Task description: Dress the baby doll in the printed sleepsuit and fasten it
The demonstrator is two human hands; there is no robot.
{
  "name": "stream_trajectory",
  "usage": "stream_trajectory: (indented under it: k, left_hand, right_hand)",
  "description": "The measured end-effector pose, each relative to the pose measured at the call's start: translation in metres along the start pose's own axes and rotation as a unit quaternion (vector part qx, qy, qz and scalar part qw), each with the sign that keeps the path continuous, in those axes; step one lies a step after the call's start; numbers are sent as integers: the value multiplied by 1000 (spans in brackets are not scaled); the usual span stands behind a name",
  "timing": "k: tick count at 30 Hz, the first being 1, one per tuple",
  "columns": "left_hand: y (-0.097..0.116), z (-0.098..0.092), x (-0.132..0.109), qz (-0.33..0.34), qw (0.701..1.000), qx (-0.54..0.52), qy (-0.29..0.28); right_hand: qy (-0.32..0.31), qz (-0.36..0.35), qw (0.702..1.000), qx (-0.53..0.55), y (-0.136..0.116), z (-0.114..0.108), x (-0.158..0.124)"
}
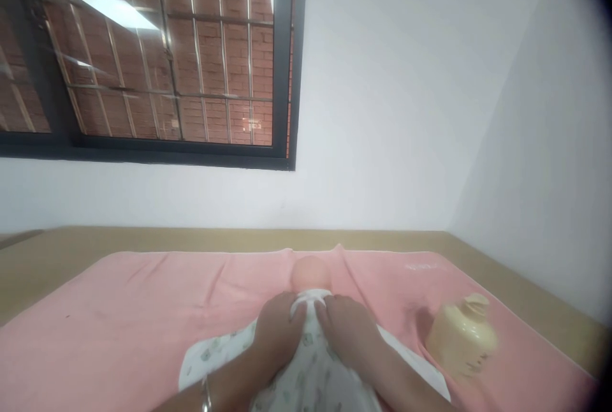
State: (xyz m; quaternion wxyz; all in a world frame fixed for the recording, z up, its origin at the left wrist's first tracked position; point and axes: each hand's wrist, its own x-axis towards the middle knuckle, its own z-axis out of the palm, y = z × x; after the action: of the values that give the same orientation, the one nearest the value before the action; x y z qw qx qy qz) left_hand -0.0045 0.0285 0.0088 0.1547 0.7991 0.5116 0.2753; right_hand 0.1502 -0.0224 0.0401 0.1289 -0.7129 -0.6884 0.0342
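Note:
A figure that looks like a baby doll, with a smooth bald head (310, 273), lies on a pink cloth (157, 310). It wears a white garment (310, 351) with a small pale green print, its sleeves spread to both sides. My left hand (280, 329) is closed round the garment at the doll's shoulder, thumb on the chest. On the other shoulder my right hand (351, 329) grips in the same way, thumb pointing to the collar. My palms hide the shoulders, and the fingers curl out of sight.
A cream pump bottle (461, 338) stands on the cloth at right. Beneath the cloth is a tan tabletop (382, 240), meeting a white wall (406, 112) behind and at right. A dark-framed window (284, 80) with metal bars is at upper left.

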Motion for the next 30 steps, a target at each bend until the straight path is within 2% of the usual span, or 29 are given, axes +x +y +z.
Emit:
stream_trajectory:
  k: [3,8,10,13,15,19,21,23,26,28,30]
  left_hand:
    - [1,0,1,8,1000,16,-9]
    - [3,1,-2,65,997,35,19]
    - [3,0,-2,53,998,9,17]
    - [1,-1,0,10,1000,-17,-4]
    - [-1,0,1,8,1000,-7,-6]
    - [-2,3,3,96,995,19,20]
    - [-2,4,3,103,994,11,30]
    - [-2,3,4,58,998,4,32]
    - [-3,2,4,13,1000,11,-4]
    - [-2,1,4,20,999,24,-12]
    - [-1,2,2,42,999,33,8]
  right_hand:
    - [17,-10,1000,-13,-3,0,-2]
    - [-68,19,996,61,6,-5,5]
    - [-50,24,998,29,2,-5,2]
    - [9,-8,999,-41,-6,-5,-4]
    - [18,-27,998,-45,-4,-6,-4]
    - [-65,-14,996,52,12,-9,5]
    - [-86,-7,993,81,15,-9,7]
    - [-55,2,998,41,9,-8,5]
    - [5,-16,999,-41,-3,-6,-2]
    - [13,-24,999,-45,-4,-7,-4]
    - [-6,-10,1000,-13,2,-8,-1]
